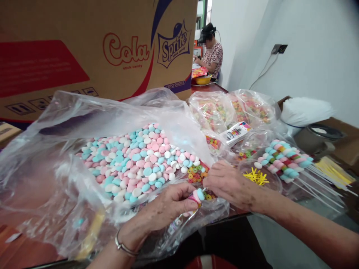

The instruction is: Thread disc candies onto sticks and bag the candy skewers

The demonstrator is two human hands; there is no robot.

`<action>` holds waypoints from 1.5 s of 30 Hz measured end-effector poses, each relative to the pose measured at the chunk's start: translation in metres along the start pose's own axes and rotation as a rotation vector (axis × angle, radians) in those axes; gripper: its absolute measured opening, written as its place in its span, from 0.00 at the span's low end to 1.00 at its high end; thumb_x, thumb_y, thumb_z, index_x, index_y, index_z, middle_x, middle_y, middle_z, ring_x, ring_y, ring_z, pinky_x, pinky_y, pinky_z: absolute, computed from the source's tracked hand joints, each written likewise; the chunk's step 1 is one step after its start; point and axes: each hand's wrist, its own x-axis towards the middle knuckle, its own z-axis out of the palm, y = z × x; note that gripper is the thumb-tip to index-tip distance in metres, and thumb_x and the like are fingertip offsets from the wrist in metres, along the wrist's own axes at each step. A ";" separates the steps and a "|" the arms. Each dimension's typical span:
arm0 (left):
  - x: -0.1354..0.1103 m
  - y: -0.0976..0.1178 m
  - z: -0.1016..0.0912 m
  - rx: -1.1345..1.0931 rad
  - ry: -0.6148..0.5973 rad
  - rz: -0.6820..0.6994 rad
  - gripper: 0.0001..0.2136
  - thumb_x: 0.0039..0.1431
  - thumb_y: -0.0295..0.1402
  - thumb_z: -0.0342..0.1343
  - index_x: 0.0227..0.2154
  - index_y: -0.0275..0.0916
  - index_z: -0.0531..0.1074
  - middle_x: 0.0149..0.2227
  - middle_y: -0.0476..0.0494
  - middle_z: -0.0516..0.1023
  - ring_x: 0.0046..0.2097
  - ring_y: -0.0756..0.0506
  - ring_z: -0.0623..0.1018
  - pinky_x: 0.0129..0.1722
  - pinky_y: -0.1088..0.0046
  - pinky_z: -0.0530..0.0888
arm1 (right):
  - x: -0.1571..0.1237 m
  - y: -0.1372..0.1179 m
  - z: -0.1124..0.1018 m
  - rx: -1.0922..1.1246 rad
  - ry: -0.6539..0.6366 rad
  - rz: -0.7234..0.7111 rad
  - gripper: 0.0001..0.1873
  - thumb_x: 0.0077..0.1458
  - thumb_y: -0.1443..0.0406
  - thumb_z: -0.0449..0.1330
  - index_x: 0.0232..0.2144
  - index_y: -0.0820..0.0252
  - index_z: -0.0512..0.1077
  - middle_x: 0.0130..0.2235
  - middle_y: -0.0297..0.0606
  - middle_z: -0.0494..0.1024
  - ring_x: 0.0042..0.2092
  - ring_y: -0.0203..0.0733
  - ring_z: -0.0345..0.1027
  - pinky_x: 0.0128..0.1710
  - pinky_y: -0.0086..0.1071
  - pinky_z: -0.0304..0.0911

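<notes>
My left hand (176, 200) is closed around a candy skewer (199, 195), with pink, white and blue pieces showing above the fingers. Just to the right, my right hand (227, 183) has its fingers pinched together by the skewer's tip; whatever is in them is hidden. Behind the hands lies a large clear plastic bag (92, 108) spread wide, full of pink, blue and white candies (137, 157). Ring-shaped coloured gummies (196, 173) lie close to my fingertips. Beyond my right wrist, a round clear tub holds yellow twist ties (255, 176).
Finished-looking candy skewers (286, 158) are stacked at right, beside white sticks (333, 172). A big cardboard box (70, 45) blocks the back left. Bags of gummy rings (213, 110), printed cards (235, 133) and a grey mug (314, 140) stand behind. Another person (211, 56) sits farther back.
</notes>
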 end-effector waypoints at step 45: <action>0.012 -0.009 0.018 -0.419 0.571 -0.025 0.15 0.55 0.47 0.57 0.27 0.38 0.71 0.14 0.52 0.72 0.14 0.51 0.70 0.10 0.82 0.59 | 0.048 -0.014 0.018 -0.039 0.251 -0.086 0.18 0.66 0.67 0.44 0.53 0.68 0.65 0.50 0.54 0.75 0.51 0.50 0.68 0.52 0.48 0.65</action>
